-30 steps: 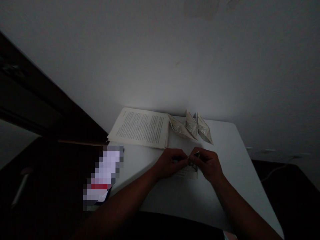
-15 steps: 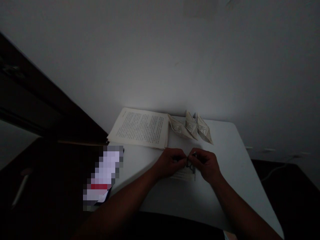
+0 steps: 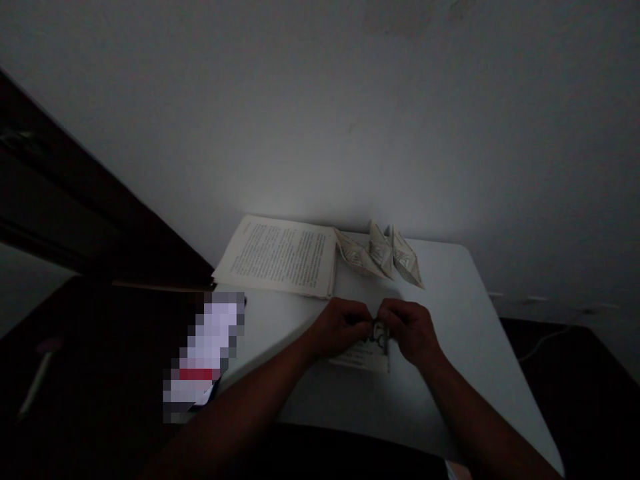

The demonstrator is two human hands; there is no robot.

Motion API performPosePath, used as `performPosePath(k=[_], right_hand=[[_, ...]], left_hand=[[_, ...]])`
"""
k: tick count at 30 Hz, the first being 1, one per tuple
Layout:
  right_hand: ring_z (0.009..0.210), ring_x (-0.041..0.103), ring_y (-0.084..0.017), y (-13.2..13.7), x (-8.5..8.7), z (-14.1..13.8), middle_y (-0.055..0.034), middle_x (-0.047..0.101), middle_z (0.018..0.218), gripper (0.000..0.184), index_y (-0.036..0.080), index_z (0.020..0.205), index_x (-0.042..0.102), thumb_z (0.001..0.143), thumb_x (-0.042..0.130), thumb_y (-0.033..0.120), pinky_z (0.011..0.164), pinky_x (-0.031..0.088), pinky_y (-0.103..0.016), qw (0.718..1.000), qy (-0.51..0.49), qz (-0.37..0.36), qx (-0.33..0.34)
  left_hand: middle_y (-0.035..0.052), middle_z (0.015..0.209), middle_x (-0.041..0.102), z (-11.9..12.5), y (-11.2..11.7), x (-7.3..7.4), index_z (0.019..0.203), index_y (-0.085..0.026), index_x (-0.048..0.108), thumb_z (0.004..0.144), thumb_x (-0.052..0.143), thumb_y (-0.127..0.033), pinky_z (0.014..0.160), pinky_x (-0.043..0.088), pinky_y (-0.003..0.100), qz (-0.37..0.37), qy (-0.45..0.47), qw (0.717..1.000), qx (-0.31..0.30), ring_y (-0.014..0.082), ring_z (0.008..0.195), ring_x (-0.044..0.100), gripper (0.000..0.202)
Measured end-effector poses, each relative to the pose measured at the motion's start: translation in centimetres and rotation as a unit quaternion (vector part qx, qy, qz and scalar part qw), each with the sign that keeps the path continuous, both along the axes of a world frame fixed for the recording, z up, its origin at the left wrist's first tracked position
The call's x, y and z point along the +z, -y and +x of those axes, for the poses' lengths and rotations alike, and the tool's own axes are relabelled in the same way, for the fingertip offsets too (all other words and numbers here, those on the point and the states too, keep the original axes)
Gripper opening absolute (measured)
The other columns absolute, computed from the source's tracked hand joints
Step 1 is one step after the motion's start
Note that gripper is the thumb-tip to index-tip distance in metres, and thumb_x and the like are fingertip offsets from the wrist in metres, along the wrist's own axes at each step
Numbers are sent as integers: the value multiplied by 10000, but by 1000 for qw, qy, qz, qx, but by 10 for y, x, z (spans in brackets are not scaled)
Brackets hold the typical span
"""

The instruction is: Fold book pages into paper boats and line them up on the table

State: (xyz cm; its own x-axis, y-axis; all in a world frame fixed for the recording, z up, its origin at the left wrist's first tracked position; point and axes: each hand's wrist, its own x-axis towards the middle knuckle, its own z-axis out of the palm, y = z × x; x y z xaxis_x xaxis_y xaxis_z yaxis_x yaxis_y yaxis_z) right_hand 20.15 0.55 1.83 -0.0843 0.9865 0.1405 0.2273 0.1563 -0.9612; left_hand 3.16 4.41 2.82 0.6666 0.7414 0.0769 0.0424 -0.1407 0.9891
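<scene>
Your left hand (image 3: pixel 341 329) and right hand (image 3: pixel 411 330) meet fingertip to fingertip, both pinching a printed paper piece (image 3: pixel 367 349) low over the white table (image 3: pixel 470 313). Folded paper boats (image 3: pixel 383 257) sit beside the open book (image 3: pixel 283 257) behind.

White table (image 3: pixel 453 313): book (image 3: pixel 283 257), paper boats (image 3: pixel 383 257), sheet (image 3: pixel 357 357)

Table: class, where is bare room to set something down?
Bare table lies right of the right hand, out to the edge, and between the forearms at the near edge. Crowded: open book and folded paper shapes at the back; left hand and right hand pinching a printed sheet mid-table.
</scene>
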Motion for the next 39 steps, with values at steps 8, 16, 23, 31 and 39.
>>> performPosePath(k=[8, 16, 23, 31, 39], right_hand=[[440, 388, -83, -1, -4, 1, 49, 414, 464, 371, 179, 536, 472, 841, 518, 385, 437, 294, -216, 1000, -16, -26, 0], [434, 387, -75, -1, -7, 2, 53, 408, 474, 365, 178, 556, 475, 837, 521, 406, 416, 296, -200, 998, -42, -49, -17], [421, 392, -79, 1, 0, 0, 51, 414, 458, 377, 183, 569, 467, 839, 508, 442, 411, 315, -202, 998, -23, -58, 2], [469, 413, -82, 0, 2, 1, 49, 440, 516, 337, 178, 621, 500, 823, 535, 446, 436, 337, -198, 998, -5, -62, -11], [492, 502, -109, -1, 2, 0, 14, 561, 561, 302, 165, 715, 619, 784, 589, 458, 455, 412, -219, 995, 5, -88, -45]], left_hand=[[-34, 522, 467, -1, 0, 0, 565, -125, 529, 749, 520, -252, 513, 310, 188, -7, -2, 1000, -6, 69, 506, 397, 224], [-30, 562, 469, -1, 0, -4, 622, -124, 538, 799, 508, -317, 535, 316, 199, -21, -1, 999, -25, 76, 538, 405, 263], [-39, 563, 426, -2, -3, -3, 616, -135, 506, 804, 491, -346, 548, 317, 202, 3, -16, 1000, 9, 83, 554, 397, 283], [-49, 565, 410, -2, -2, -2, 649, -142, 499, 858, 427, -336, 536, 290, 201, 99, -90, 990, 53, 78, 546, 388, 293], [-37, 602, 498, -2, -5, -7, 722, -143, 556, 871, 441, -352, 554, 340, 198, 100, -100, 983, 119, 86, 570, 453, 282]])
